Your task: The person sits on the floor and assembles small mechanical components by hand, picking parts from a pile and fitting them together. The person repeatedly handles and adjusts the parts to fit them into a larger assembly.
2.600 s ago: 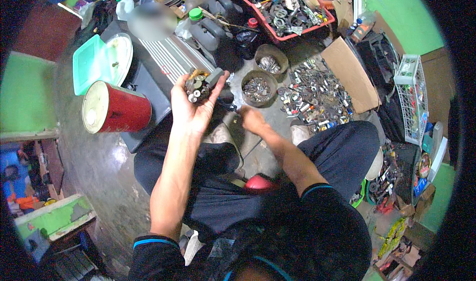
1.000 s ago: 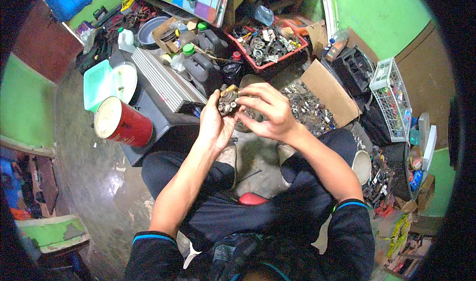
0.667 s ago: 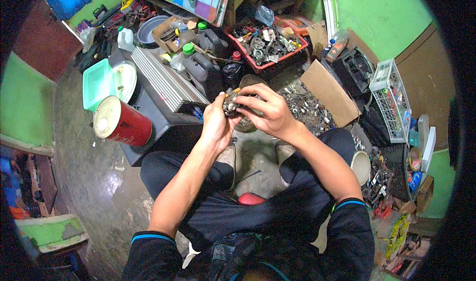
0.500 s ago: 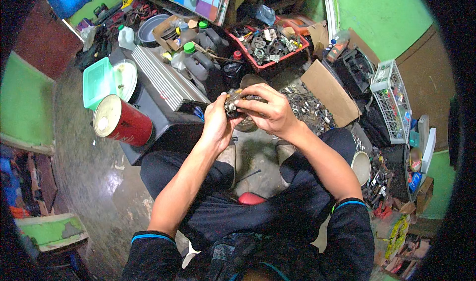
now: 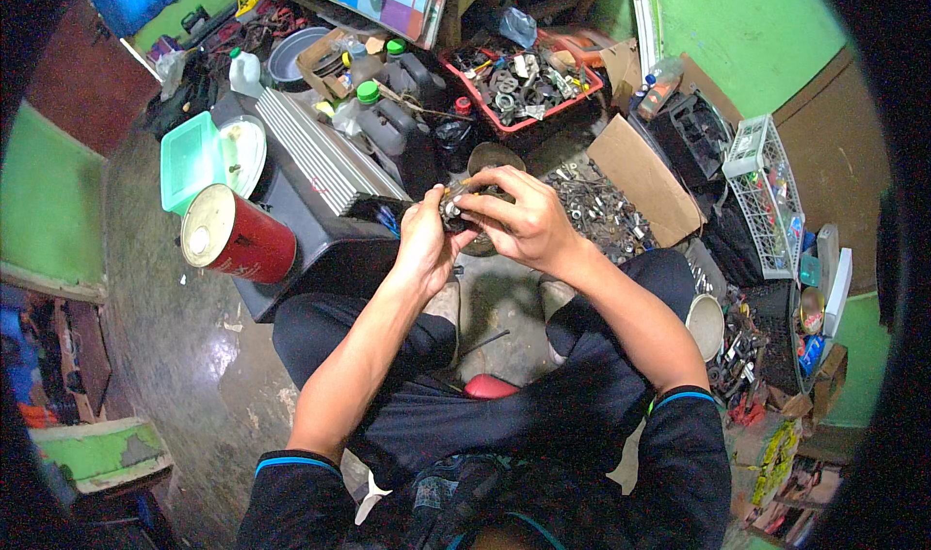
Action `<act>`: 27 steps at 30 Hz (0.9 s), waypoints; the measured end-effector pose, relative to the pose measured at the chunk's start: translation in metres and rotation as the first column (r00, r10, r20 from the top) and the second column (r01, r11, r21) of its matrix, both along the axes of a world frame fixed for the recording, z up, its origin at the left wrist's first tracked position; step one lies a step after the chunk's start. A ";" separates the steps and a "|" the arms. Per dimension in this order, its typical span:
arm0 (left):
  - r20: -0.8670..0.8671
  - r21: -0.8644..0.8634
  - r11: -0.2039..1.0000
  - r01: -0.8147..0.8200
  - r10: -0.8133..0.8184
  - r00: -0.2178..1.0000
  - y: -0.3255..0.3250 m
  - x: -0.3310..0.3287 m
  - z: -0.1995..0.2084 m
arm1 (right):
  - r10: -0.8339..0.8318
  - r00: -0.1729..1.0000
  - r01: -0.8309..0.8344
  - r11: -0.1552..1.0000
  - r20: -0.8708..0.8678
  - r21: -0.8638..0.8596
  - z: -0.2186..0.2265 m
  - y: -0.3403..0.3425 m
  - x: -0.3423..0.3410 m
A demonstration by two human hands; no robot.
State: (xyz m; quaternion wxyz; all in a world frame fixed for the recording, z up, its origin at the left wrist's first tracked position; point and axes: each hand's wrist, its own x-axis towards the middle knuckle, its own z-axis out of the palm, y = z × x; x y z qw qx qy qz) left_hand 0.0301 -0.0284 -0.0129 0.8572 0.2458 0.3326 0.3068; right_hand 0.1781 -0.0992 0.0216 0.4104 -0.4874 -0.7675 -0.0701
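A black box [image 5: 335,247] stands at the left, with a red can [image 5: 254,243] toward its left end. Far off is a red tray [image 5: 555,113] heaped with mixed parts; at the right, a cardboard sheet [image 5: 650,183] lies beside scattered hardware [image 5: 606,212]. Near the middle, the left hand [image 5: 423,240] cups a clump of small metal parts [image 5: 451,207], and the right hand [image 5: 527,222] touches it with narrowly bent fingers; whether they pinch one piece, I cannot tell.

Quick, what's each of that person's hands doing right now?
Left hand: closed, holding a dark mechanical part.
Right hand: fingers bent over that part; whether they grip anything cannot be told.
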 end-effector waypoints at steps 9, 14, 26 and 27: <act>-0.011 -0.024 0.999 -0.042 0.042 0.999 -0.002 0.000 0.007 | -0.047 0.997 0.049 0.998 0.057 -0.026 0.001 -0.004 -0.009; -0.051 -0.004 0.995 -0.095 0.094 0.994 -0.007 0.002 0.014 | -0.048 0.998 0.048 0.999 0.034 0.013 -0.006 -0.006 -0.012; -0.087 -0.025 0.996 -0.086 0.083 0.993 -0.004 0.001 0.008 | -0.020 1.000 0.022 0.996 0.023 -0.089 -0.002 -0.006 -0.017; -0.107 -0.015 0.996 -0.083 0.081 0.991 -0.004 0.001 0.010 | 0.026 0.999 -0.021 0.996 0.047 -0.090 0.000 -0.004 -0.012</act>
